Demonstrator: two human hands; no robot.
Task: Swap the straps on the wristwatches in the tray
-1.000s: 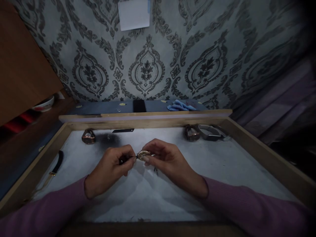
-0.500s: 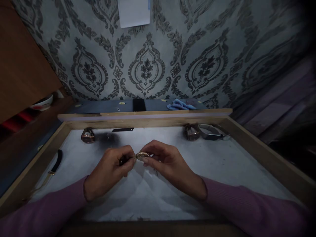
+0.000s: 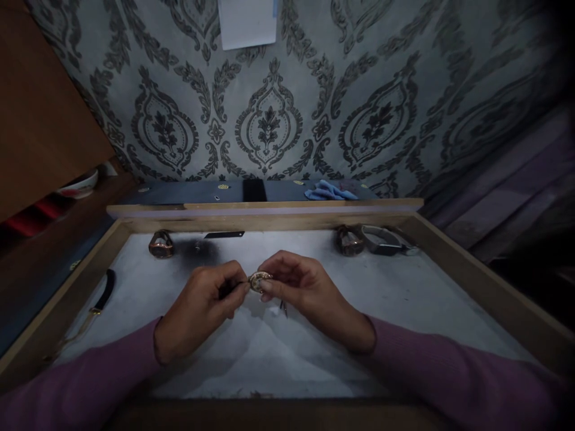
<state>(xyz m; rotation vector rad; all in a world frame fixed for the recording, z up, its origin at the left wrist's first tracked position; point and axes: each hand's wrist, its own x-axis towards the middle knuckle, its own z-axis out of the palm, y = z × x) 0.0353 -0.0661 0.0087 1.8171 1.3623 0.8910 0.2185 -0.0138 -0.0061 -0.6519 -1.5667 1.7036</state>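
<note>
A gold-rimmed watch case (image 3: 259, 278) is pinched between the thumb and fingers of my right hand (image 3: 314, 293), its face partly covered by the thumb. My left hand (image 3: 202, 308) is closed in a pinch at the left edge of the case. Something thin and dark shows between its fingertips, too small to name. Below my right hand's fingers a thin, pronged dark object (image 3: 283, 307) shows; whether the hand holds it or it lies on the white surface (image 3: 269, 365), I cannot tell.
A wooden rim (image 3: 265, 222) surrounds the surface. Toward the back lie a watch (image 3: 160, 245), a black blade (image 3: 224, 234), a second watch (image 3: 349, 240) and a grey-strapped watch (image 3: 381, 240). A dark strap (image 3: 105, 290) lies left. Behind the rim is a blue cloth (image 3: 330, 190).
The watch case has tilted in my right hand, so more of its face shows. Both hands stay almost in place, and the view has shifted slightly.
</note>
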